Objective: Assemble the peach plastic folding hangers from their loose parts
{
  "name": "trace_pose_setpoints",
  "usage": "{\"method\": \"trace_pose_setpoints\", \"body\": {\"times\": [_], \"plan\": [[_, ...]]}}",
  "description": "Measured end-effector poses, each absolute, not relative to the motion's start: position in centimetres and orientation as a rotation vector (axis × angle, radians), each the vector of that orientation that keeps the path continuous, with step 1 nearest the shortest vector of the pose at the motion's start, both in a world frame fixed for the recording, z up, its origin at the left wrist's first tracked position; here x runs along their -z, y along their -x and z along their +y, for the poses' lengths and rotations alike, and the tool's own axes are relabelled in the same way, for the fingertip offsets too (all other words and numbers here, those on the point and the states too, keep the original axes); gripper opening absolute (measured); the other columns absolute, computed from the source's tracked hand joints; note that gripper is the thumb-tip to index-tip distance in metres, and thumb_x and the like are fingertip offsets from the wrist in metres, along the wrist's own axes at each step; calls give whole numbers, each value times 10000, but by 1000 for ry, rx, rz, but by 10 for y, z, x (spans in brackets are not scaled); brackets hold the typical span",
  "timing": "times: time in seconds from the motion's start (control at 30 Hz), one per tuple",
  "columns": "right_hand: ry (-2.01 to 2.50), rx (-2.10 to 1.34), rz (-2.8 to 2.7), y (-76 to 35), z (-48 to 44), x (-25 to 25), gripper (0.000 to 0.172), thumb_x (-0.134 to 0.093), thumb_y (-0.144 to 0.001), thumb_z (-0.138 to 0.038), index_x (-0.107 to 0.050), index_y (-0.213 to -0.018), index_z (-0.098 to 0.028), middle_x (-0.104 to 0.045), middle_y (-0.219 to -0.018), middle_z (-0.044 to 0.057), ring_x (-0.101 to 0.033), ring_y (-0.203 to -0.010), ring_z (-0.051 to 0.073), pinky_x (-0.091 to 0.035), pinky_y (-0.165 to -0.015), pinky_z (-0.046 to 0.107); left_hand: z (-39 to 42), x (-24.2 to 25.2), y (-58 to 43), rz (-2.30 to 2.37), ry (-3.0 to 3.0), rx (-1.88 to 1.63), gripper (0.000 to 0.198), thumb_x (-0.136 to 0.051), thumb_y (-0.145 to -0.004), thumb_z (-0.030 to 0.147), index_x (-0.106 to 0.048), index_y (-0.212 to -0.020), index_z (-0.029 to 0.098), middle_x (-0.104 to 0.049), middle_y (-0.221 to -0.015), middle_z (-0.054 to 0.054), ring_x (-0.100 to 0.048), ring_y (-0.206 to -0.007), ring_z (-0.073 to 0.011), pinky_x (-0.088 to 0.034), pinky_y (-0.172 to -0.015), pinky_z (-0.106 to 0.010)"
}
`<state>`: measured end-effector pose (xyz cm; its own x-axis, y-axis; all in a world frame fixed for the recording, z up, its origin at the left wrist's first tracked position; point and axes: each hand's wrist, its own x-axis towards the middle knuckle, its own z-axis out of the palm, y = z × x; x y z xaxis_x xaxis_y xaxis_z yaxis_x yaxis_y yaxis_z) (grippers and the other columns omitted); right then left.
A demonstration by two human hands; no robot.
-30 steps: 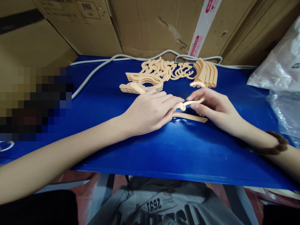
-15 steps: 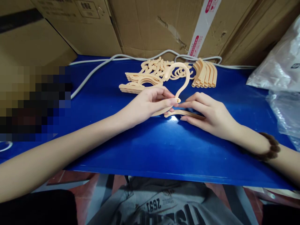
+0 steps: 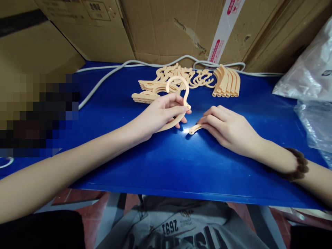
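Note:
My left hand (image 3: 158, 116) is closed on a cream plastic hanger part (image 3: 186, 91). Its hook stands up above my thumb, and a curved arm runs below my palm. To the right, my right hand (image 3: 230, 129) pinches a separate cream hanger arm (image 3: 194, 129), whose near end pokes out past my fingertips just above the table. A gap lies between the two parts. Behind my hands are a heap of loose hanger hooks (image 3: 202, 77), a row of curved hanger arms (image 3: 227, 83) and a stack of flat hanger pieces (image 3: 144, 98), partly hidden by my left hand.
The blue table (image 3: 166, 166) reaches back to tall cardboard boxes (image 3: 160, 31). A white cable (image 3: 103, 84) snakes along its rear edge. Clear plastic bags (image 3: 308, 62) lie at the right. A blurred, pixelated patch covers the left side.
My left hand has tilted and shifted the hook part left, away from my right hand. The right fingers have closed on the hanger arm and turned it, its tip now pointing nearer me.

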<state>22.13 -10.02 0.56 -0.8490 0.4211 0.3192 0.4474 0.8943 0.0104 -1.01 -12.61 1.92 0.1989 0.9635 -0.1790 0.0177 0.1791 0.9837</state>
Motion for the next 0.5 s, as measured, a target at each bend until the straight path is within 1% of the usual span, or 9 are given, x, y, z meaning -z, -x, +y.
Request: {"method": "trace_pose_setpoints", "body": {"times": [0.13, 0.27, 0.37, 0.43, 0.5], "plan": [[662, 73, -2739, -221, -100, -5, 302, -322, -1051, -204, -602, -955, -148, -625, -934, 109, -555, -819, 198, -424, -718, 304, -126, -19, 11, 1105, -1174, -917, 29, -632, -899, 157, -610, -918, 151, -716, -893, -3, -648, -632, -61, -512, -575, -163], [617, 70, -2730, -222, -99, -3, 261, -334, -1032, -154, -582, -949, -150, -616, -878, 87, -535, -764, 190, -405, -680, 296, -127, -18, 11, 1126, -1189, -894, 75, -659, -884, 207, -660, -933, 150, -724, -887, -13, -664, -655, -79, -522, -593, -175], [608, 79, -2715, -221, -99, -3, 213, -400, -1037, -202, -600, -1010, -135, -631, -901, 86, -545, -779, 191, -416, -702, 296, -127, -18, 11, 1137, -1206, -880, 107, -668, -878, 234, -690, -941, 151, -713, -804, -8, -667, -653, -91, -524, -597, -181], [606, 46, -2718, -221, -98, -5, 220, -424, -1040, -250, -609, -1049, -131, -639, -931, 89, -556, -801, 194, -427, -727, 300, -128, -19, 11, 1140, -1216, -874, 130, -675, -874, 253, -708, -948, 151, -699, -750, -5, -667, -651, -100, -520, -584, -181], [570, -11, -2734, -222, -97, -7, 241, -397, -1039, -243, -613, -1061, -137, -642, -958, 93, -570, -836, 201, -435, -756, 310, -129, -20, 12, 1149, -1221, -871, 159, -682, -869, 273, -722, -961, 150, -694, -734, -9, -661, -640, -104, -508, -558, -176]]}}
